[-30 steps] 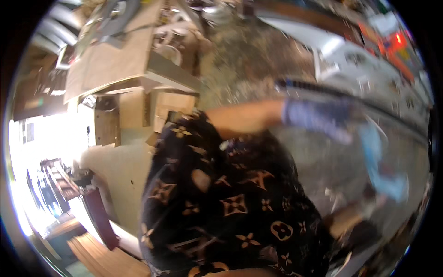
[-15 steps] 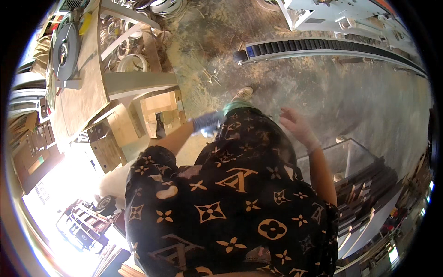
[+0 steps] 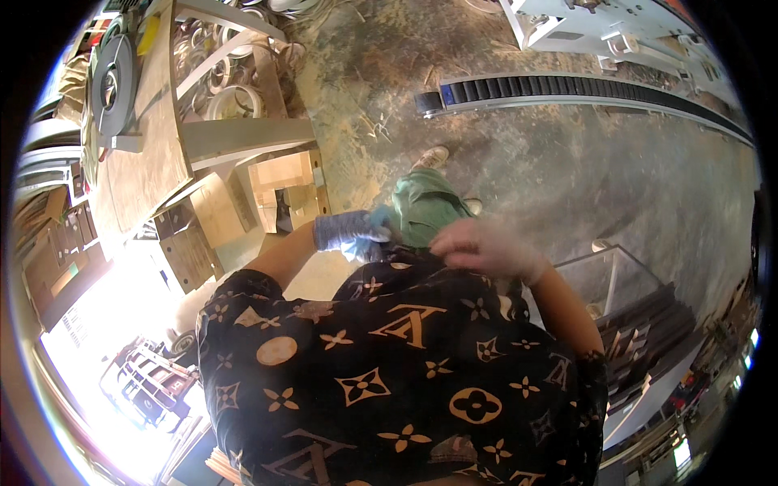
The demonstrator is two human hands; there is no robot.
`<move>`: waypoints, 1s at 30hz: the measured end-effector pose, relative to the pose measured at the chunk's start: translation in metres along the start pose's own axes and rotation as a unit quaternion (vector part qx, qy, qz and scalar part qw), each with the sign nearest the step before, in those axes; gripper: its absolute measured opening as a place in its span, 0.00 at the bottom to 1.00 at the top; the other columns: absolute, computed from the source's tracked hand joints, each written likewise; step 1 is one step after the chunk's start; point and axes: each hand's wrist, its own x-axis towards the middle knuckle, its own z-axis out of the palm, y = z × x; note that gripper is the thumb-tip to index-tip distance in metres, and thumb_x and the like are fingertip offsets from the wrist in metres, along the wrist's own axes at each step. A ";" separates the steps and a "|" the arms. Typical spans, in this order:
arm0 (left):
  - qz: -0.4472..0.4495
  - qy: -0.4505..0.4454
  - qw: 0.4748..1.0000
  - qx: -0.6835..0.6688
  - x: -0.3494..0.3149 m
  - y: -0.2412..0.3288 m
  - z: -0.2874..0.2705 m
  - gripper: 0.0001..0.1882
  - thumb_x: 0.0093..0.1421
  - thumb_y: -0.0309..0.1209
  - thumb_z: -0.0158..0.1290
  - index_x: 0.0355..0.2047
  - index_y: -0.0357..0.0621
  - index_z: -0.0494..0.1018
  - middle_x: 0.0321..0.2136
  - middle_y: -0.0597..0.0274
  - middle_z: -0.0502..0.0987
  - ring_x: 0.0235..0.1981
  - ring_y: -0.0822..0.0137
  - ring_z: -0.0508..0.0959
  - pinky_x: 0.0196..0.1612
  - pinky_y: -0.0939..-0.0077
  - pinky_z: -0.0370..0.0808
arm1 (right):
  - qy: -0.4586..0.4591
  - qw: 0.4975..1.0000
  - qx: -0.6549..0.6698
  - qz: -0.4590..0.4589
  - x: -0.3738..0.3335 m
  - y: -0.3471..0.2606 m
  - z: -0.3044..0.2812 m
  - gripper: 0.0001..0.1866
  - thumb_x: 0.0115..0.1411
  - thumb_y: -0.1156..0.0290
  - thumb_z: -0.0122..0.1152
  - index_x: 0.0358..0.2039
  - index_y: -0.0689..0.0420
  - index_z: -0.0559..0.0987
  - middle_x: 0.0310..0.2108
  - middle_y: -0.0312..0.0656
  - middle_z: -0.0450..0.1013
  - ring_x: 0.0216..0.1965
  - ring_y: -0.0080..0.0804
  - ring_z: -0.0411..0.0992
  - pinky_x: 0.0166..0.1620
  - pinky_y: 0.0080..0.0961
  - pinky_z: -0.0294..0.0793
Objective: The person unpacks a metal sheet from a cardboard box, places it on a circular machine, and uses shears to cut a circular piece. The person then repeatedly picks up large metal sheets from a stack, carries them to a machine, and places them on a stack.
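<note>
While my two hands come near each other in front of my waist, the left hand [image 3: 354, 232], in a blue-grey knit glove, has its fingers curled closed around some crumpled light-blue material [image 3: 361, 250], which shows above and below the knuckles, just left of my green trousers [image 3: 424, 208]. My right hand [image 3: 485, 248] is blurred, its fingers bent and partly spread over the hem of my black patterned shirt [image 3: 403, 368]; whether it has hold of anything there, I cannot tell. One light shoe [image 3: 431, 158] is planted on the concrete floor [image 3: 519, 158] ahead of me. Off to my left, a big grey coil [image 3: 114, 85] sits along the left edge of the plywood tabletop [image 3: 144, 166], rolls of pale strip [image 3: 235, 103] are crowded below its right edge, and cardboard boxes [image 3: 285, 180] stand near its near right corner. A black roller conveyor [image 3: 559, 85] crosses the floor toward its right edge, in front of a white machine [image 3: 567, 24]. By my right elbow, dark boards [image 3: 660, 328] lean close together, beside a pale metal frame [image 3: 613, 279].
</note>
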 end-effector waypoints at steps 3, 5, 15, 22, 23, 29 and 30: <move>0.022 0.111 0.990 -0.081 0.010 -0.021 -0.022 0.22 0.53 0.44 0.58 0.42 0.42 0.71 0.30 0.62 0.74 0.29 0.70 0.74 0.35 0.77 0.73 | 0.047 0.997 -0.052 -0.030 -0.016 -0.012 0.001 0.12 0.54 0.69 0.57 0.39 0.57 0.77 0.39 0.43 0.76 0.40 0.43 0.72 0.43 0.34 0.71; 0.067 0.061 0.990 0.108 0.030 -0.022 -0.010 0.19 0.56 0.42 0.55 0.42 0.44 0.71 0.31 0.62 0.74 0.30 0.69 0.74 0.37 0.75 0.74 | 0.045 0.993 -0.102 -0.022 -0.017 -0.017 0.000 0.12 0.55 0.69 0.56 0.39 0.57 0.77 0.38 0.44 0.76 0.39 0.43 0.72 0.43 0.34 0.71; 0.121 0.082 0.739 0.657 0.098 0.056 0.048 0.17 0.50 0.47 0.52 0.35 0.52 0.74 0.32 0.50 0.77 0.34 0.51 0.77 0.36 0.59 0.73 | 0.119 0.990 -0.072 0.001 -0.017 -0.010 0.004 0.13 0.56 0.68 0.53 0.41 0.57 0.77 0.32 0.47 0.76 0.35 0.46 0.73 0.39 0.36 0.72; 0.089 0.051 0.808 0.581 0.110 0.060 0.050 0.13 0.57 0.38 0.45 0.41 0.54 0.71 0.40 0.51 0.75 0.40 0.52 0.75 0.44 0.63 0.71 | 0.193 0.980 0.030 0.033 -0.042 -0.003 0.007 0.14 0.58 0.70 0.52 0.43 0.61 0.76 0.40 0.48 0.74 0.42 0.43 0.72 0.47 0.31 0.70; 0.084 0.046 0.816 0.571 0.120 0.065 0.046 0.13 0.57 0.39 0.45 0.41 0.54 0.71 0.40 0.51 0.75 0.40 0.52 0.76 0.44 0.63 0.71 | 0.202 0.976 0.074 0.043 -0.052 -0.014 0.002 0.14 0.59 0.69 0.51 0.43 0.62 0.75 0.42 0.49 0.73 0.45 0.43 0.71 0.48 0.31 0.68; 0.051 0.072 0.853 0.514 0.169 0.076 0.059 0.15 0.57 0.41 0.44 0.43 0.54 0.71 0.40 0.51 0.75 0.41 0.52 0.76 0.45 0.62 0.71 | 0.323 0.943 0.049 0.062 -0.093 -0.013 0.012 0.17 0.61 0.66 0.50 0.48 0.58 0.73 0.44 0.47 0.72 0.45 0.40 0.71 0.48 0.33 0.68; 0.046 0.060 0.848 0.524 0.179 0.077 0.068 0.15 0.57 0.41 0.44 0.43 0.54 0.71 0.40 0.51 0.75 0.41 0.52 0.76 0.45 0.62 0.71 | 0.367 0.927 0.034 0.063 -0.115 -0.022 0.009 0.17 0.60 0.66 0.51 0.48 0.58 0.73 0.45 0.47 0.72 0.44 0.39 0.71 0.48 0.33 0.68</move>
